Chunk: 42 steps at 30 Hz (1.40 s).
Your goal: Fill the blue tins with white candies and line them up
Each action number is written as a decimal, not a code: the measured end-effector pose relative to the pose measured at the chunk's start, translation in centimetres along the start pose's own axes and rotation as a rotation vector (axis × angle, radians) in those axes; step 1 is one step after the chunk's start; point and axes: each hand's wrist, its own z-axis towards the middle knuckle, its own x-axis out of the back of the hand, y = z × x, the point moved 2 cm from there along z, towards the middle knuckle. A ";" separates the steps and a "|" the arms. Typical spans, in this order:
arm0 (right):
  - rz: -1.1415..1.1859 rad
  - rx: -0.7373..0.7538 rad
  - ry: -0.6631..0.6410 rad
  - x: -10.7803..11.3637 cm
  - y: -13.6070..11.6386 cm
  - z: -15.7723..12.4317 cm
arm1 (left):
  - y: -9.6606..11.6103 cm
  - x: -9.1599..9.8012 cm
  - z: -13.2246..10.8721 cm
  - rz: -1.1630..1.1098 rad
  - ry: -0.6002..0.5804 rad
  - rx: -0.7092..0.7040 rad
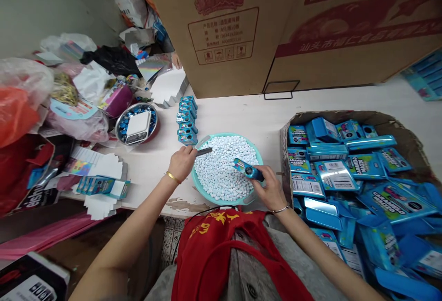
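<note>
The left hand [181,163] is curled closed, pinching a flat metal scraper [203,152] between thumb and fingers, its tip just over the edge of a teal plastic basin [200,186]. The right hand [267,188] grips a small blue tin [247,170] between thumb and fingers, holding it tilted above a heap of pale blue candies [221,167] that fills the basin. Both hands are close together over the basin, which sits on a white desk [262,119] near its front edge. Just right of the basin, a cardboard tray [407,137] holds a jumble of blue tins and lids [359,186]. Beyond the basin on the left stands a double row of blue tins [186,119], and beside it a steel bowl [119,126] of blue packets carries a digital scale [138,127]. Large printed cartons [221,29] stand along the desk's far side. The person wears a red apron [221,255].
</note>
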 end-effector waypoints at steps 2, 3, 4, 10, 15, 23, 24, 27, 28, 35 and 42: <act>-0.017 -0.008 0.021 0.6 0.3 -0.1 | -1.3 -3.3 0.9 -0.019 -0.021 0.015; -0.027 -0.012 0.031 0.9 0.5 -0.2 | -1.3 -4.7 1.4 -0.044 -0.033 -0.005; -0.037 -0.016 0.039 1.2 0.6 -0.2 | -0.9 -6.0 1.8 -0.081 -0.045 -0.038; -0.046 -0.070 0.086 2.2 0.9 -0.5 | 5.4 -10.5 3.2 -0.352 -0.145 -0.158; 0.008 -0.142 0.143 2.4 1.4 -0.7 | 6.2 -11.6 2.5 -0.451 -0.138 -0.147; -0.085 -0.092 0.132 2.5 1.6 0.0 | 3.3 -6.4 -0.2 -0.770 -0.006 -0.257; -0.100 -0.071 0.117 2.4 1.3 0.2 | 3.2 -5.2 -0.4 -0.761 0.008 -0.282; -0.110 -0.018 0.051 1.7 0.5 0.7 | 3.3 -1.7 -0.5 -0.684 0.017 -0.352; -0.108 -0.001 0.029 1.3 0.2 0.9 | 3.4 -0.6 -0.5 -0.640 0.011 -0.370; -0.087 0.086 -0.028 -0.6 -0.9 1.3 | 5.9 5.7 -0.2 -0.205 -0.123 -0.367; -0.077 0.116 -0.060 -1.6 -0.9 1.0 | 9.1 9.3 -1.3 0.072 -0.141 -0.400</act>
